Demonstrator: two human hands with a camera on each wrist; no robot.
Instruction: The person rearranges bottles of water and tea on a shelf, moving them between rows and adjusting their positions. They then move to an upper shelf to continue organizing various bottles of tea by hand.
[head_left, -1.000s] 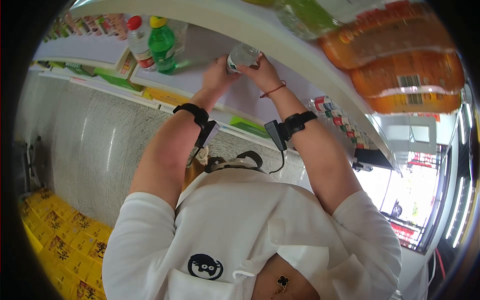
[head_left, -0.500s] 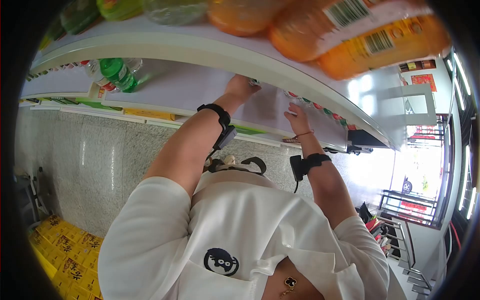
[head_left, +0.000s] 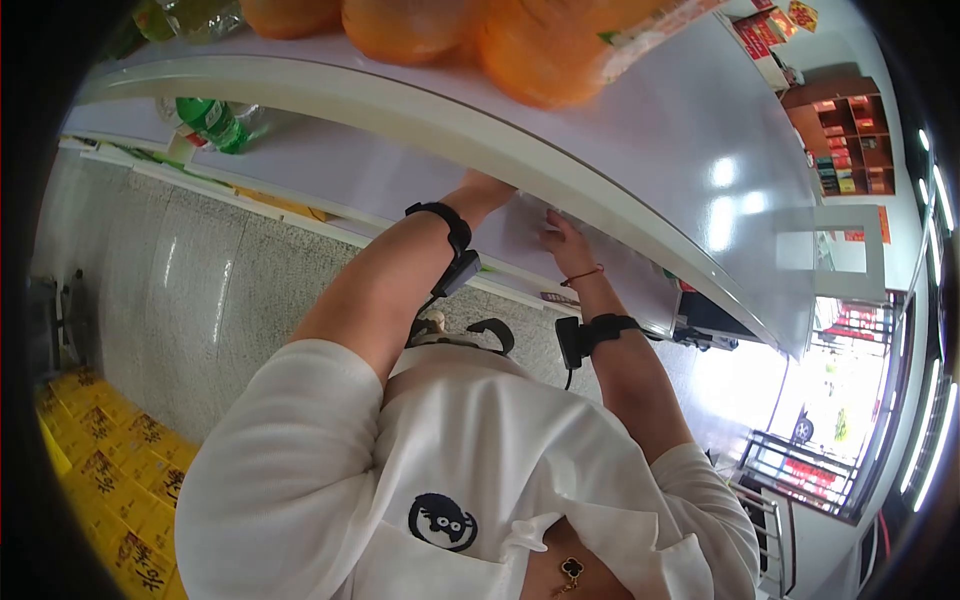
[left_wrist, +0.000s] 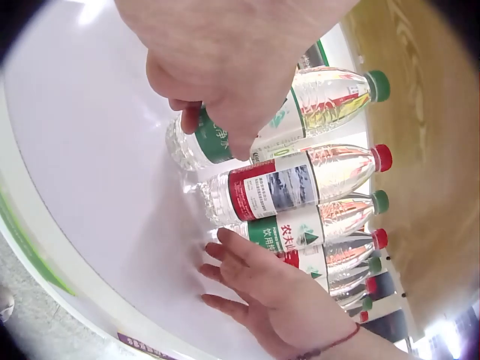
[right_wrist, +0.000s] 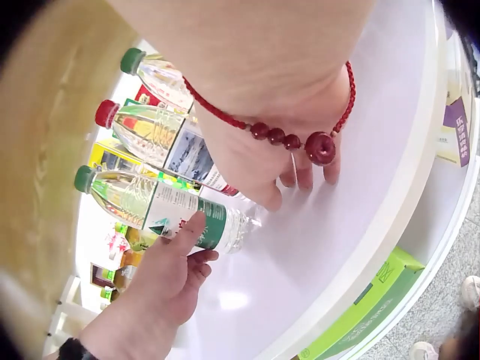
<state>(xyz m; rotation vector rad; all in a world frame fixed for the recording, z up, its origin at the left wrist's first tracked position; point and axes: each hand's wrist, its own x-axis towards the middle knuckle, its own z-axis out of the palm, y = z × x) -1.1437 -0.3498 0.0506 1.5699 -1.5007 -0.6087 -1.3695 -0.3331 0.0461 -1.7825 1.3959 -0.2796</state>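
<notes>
In your right-wrist view, your left hand [right_wrist: 161,281], at seven o'clock, grips the green-capped clear plastic bottle [right_wrist: 165,206] at eight o'clock, beside a red-capped clear plastic bottle [right_wrist: 161,140] at ten. Your right hand [left_wrist: 281,296] is unclenched and holds nothing, at five o'clock in your left-wrist view, over the glossy white shelf [right_wrist: 262,300].

In the head view, the upper shelf [head_left: 690,180] partly hides the left hand [head_left: 487,187]; orange bottles [head_left: 545,50] are cropped.
</notes>
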